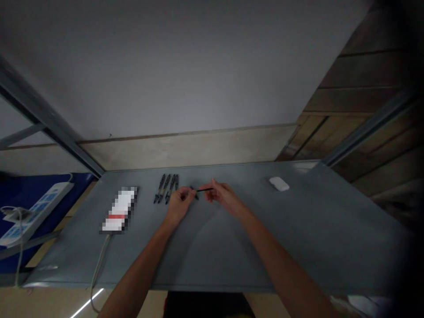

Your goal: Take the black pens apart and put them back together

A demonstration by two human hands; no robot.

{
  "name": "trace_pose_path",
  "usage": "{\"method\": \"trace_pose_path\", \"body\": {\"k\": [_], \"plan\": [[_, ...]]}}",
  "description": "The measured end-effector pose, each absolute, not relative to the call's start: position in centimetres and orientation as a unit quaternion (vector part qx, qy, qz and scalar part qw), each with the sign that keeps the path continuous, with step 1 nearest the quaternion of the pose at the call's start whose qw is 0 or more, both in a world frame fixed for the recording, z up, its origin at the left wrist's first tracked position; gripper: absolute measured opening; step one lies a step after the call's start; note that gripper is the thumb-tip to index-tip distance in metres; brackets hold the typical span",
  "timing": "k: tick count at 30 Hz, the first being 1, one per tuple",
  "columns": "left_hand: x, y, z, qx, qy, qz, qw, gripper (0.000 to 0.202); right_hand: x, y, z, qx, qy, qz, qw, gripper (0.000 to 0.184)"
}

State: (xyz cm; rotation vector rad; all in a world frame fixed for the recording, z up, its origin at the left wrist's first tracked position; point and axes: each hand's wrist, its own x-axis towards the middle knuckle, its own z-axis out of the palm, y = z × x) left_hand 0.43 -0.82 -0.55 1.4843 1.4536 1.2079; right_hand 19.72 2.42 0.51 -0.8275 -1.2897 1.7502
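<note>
A thin black pen (204, 190) lies level between my two hands above the table, though its exact kind of end is too small to make out. The fingertips of my left hand (180, 202) pinch its left end. My right hand (223, 195) grips the other end between thumb and fingers. Just left of my left hand, several black pens (162, 187) lie side by side on the table, partly hidden by that hand. Another small dark piece (196, 196) shows on the table behind my left fingertips.
The grey metal table (218, 247) has a phone (117, 210), blurred out, at left with a cable (99, 260) running off the front edge. A white rounded object (279, 183) rests at right. Beyond the left side lies a white power strip (36, 212). Metal posts (73, 150) flank the table.
</note>
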Motion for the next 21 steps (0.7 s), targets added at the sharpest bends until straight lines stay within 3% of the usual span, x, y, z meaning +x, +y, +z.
{"method": "trace_pose_path", "body": {"k": [4, 10, 16, 21], "plan": [[0.62, -0.97, -0.16, 0.57, 0.559, 0.472, 0.373, 0.027, 19.7, 2.34, 0.73, -0.329, -0.506, 0.686, 0.407, 0.055], [0.38, -1.06, -0.05, 0.579, 0.567, 0.473, 0.346, 0.041, 19.55, 2.38, 0.51, -0.324, -0.52, 0.682, 0.4, 0.059], [0.35, -0.8, -0.67, 0.579, 0.551, 0.471, 0.374, 0.03, 19.74, 2.21, 1.07, -0.327, -0.508, 0.693, 0.393, 0.058], [0.54, -0.88, -0.41, 0.574, 0.553, 0.477, 0.372, 0.032, 19.6, 2.34, 1.0, -0.346, -0.514, 0.675, 0.399, 0.058]]}}
